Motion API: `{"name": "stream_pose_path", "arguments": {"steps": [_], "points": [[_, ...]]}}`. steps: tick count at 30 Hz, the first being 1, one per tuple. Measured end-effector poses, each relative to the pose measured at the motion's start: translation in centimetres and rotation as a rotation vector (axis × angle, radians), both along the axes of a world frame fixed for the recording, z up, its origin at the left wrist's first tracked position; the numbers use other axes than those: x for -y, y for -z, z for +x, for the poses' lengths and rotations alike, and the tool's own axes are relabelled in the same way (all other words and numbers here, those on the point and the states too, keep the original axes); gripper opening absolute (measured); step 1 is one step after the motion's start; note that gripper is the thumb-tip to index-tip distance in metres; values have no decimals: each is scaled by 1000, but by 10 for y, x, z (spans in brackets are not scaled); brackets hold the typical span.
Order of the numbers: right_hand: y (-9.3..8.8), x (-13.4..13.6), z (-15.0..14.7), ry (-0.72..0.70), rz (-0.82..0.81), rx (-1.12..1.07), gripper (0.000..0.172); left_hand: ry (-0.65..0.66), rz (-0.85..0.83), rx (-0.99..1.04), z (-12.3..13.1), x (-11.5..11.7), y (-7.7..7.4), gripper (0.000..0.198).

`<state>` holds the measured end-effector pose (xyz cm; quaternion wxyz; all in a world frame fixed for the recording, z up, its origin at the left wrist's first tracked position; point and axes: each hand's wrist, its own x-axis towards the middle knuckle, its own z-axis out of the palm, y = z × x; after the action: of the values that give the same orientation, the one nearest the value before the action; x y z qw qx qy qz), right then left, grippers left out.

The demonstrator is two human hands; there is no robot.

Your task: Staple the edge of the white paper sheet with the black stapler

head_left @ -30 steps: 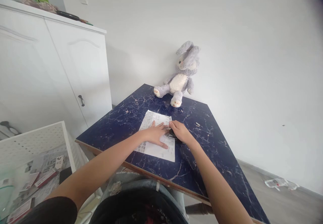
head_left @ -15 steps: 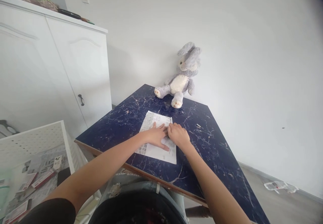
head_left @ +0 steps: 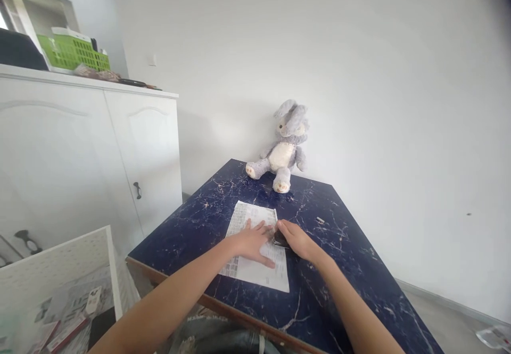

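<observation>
A printed white paper sheet (head_left: 255, 269) lies on the dark blue marbled table (head_left: 343, 279). My left hand (head_left: 253, 242) rests flat on the sheet with its fingers spread. My right hand (head_left: 295, 239) sits at the sheet's right edge, fingers curled over a small dark object (head_left: 279, 239) that is mostly hidden. The two hands almost touch.
A grey plush rabbit (head_left: 285, 146) sits at the table's far edge against the white wall. A white cabinet (head_left: 99, 151) with a green basket (head_left: 72, 50) on top stands to the left. A white perforated bin (head_left: 59, 285) with papers is at lower left. A tiny object (head_left: 320, 220) lies right of the sheet.
The camera has tilted upward, so the table and hands sit lower in view. My right hand has slid slightly right along the sheet's edge. My left hand stays flat on the paper.
</observation>
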<state>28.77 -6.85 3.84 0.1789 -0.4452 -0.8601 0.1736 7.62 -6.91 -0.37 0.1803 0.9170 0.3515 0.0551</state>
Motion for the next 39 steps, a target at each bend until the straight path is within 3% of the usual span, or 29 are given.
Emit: {"name": "stream_pose_path", "arguments": {"steps": [2, 4, 8, 11, 13, 15, 18, 21, 23, 27, 34, 37, 39], "points": [[-7, 4, 21, -123, -61, 19, 34, 8, -11, -8, -1, 1, -3, 107], [-11, 8, 43, -146, -54, 110, 30, 10, -25, -14, -2, 2, -6, 107], [-15, 1, 84, 9, -74, 209, 24, 21, -59, -17, -3, 7, -7, 109], [-12, -15, 87, 209, -64, 141, 24, 14, -68, 24, -2, 7, -10, 105], [-5, -24, 62, 344, -13, 59, 26, -118, -18, 176, -5, 1, -16, 82], [5, -29, 20, 431, 40, -5, 24, -371, 92, 445, -16, -10, -24, 59], [20, -30, -54, 409, 63, -37, 18, -773, 258, 837, -45, -31, -31, 51], [30, -28, -102, 357, 76, -46, 15, -988, 313, 964, -73, -52, -22, 47], [35, -27, -111, 354, 88, -40, 14, -1094, 291, 979, -82, -62, -11, 44], [40, -16, -76, 413, 108, 13, 14, -1154, 218, 1040, -79, -72, 5, 38], [39, 12, 48, 632, 102, 88, 20, -1138, 125, 1086, -69, -69, -1, 33], [38, 7, 82, 665, 58, 10, 30, -1144, 104, 1123, -66, -69, -1, 34], [36, -2, 94, 630, 15, -100, 46, -1161, 113, 1129, -66, -69, -2, 35]]}}
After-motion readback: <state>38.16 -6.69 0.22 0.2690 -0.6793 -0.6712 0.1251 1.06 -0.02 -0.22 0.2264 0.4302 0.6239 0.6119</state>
